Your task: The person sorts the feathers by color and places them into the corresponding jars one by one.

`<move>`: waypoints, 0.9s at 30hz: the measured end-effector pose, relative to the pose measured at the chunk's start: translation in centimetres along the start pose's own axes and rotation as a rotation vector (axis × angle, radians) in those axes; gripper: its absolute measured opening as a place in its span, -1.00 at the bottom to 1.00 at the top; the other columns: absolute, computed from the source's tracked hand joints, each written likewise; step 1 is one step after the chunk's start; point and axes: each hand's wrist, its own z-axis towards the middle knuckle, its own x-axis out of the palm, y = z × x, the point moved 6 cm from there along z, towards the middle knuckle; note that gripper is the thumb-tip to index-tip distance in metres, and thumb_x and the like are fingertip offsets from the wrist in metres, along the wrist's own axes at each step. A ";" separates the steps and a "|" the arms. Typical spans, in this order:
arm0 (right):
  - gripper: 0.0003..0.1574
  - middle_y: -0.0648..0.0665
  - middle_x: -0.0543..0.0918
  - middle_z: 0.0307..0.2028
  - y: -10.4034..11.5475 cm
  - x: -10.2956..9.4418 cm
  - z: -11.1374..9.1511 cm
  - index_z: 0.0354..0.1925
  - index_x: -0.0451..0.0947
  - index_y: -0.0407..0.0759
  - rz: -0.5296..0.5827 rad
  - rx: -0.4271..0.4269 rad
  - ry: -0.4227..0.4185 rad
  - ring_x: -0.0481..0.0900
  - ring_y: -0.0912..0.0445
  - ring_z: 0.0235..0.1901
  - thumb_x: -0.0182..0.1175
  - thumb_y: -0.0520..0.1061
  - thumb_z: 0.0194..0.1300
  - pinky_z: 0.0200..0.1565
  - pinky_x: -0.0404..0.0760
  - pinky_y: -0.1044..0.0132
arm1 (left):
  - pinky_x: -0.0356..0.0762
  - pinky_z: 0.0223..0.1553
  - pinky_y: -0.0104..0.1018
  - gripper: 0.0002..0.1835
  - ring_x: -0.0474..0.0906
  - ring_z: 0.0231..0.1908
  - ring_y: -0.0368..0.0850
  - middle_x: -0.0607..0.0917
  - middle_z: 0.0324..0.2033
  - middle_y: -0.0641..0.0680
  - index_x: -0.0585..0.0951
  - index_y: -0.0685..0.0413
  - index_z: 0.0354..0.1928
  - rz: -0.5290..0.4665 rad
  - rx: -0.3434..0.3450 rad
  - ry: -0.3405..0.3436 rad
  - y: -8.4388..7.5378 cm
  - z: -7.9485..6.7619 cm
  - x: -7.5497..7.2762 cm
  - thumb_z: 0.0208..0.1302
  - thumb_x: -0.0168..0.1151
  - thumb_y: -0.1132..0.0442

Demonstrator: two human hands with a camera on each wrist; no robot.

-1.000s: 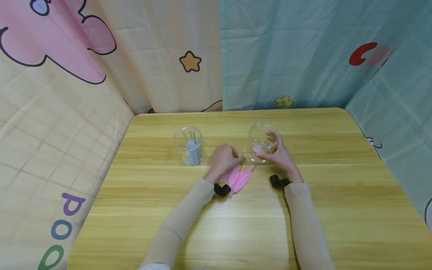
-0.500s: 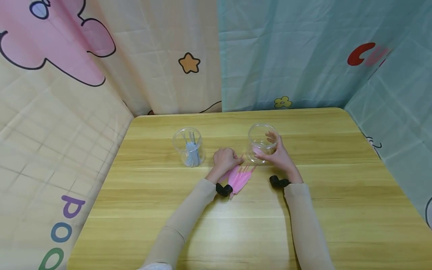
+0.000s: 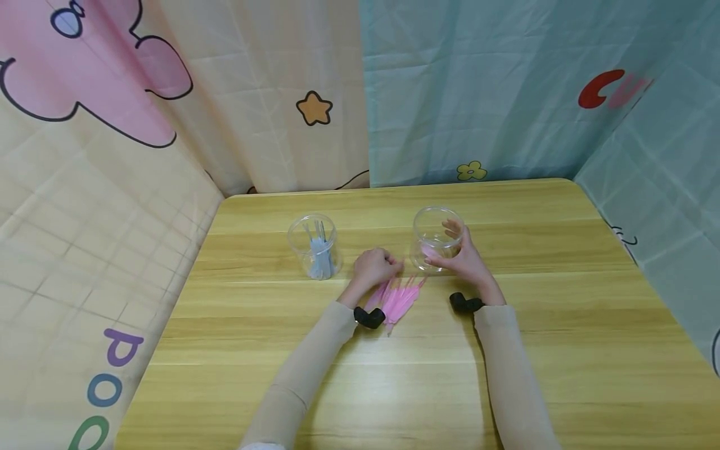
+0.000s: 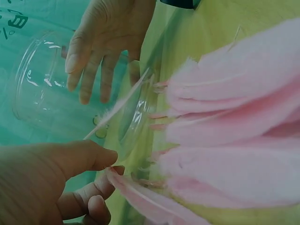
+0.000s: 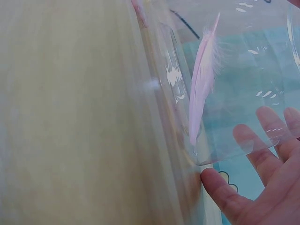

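Between thumb and forefinger, my left hand pinches one pink feather by its quill. Other pink feathers lie fanned on the table just below that hand. My right hand holds a clear round cup from its right side, thumb in front and fingers behind. A single pale pink feather leans inside this cup. In the left wrist view, the right hand's fingers are spread against the far wall of the cup.
A second clear cup stands to the left, with light blue feathers upright in it. The wooden table runs back to printed curtains behind and at the sides.
My left hand first reached down to the pink feathers, then drew back slightly left. The pink pile has shifted a little. My right hand and the cup have stayed in place.
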 end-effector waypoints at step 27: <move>0.22 -0.32 0.06 0.37 2.9 0.2 -0.7 0.40 -0.16 -0.32 0.020 0.028 0.019 -0.01 -0.24 0.34 0.44 -0.28 0.01 0.24 0.05 -0.23 | 0.26 -0.44 -0.43 -0.71 0.35 -0.46 -0.24 0.60 -0.42 -0.02 0.67 0.25 -0.12 -0.840 0.432 -0.294 -8.2 -0.7 -8.9 0.33 0.20 0.14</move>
